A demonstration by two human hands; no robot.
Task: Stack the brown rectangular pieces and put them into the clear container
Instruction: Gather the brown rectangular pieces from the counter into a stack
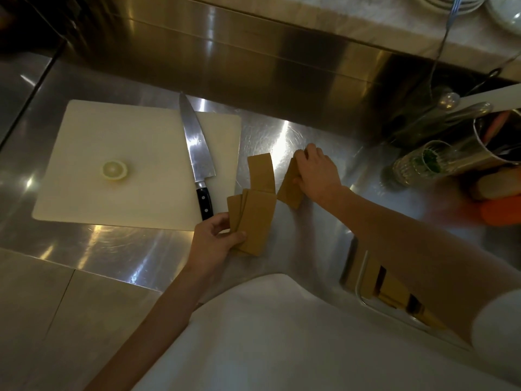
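My left hand [214,240] holds a fanned stack of brown rectangular pieces [252,218] just above the steel counter. One more brown piece [261,172] lies flat on the counter beyond that stack. My right hand [317,172] presses down on and grips another small stack of brown pieces [290,190] to the right. The clear container [366,299] sits at the lower right under my right forearm, with several brown pieces inside it; my arm hides part of it.
A white cutting board [127,142] lies at the left with a lemon half [114,170] and a chef's knife [196,153] on it. Glass jars and a utensil holder [485,142] crowd the right edge. Plates [451,2] stand on the back shelf.
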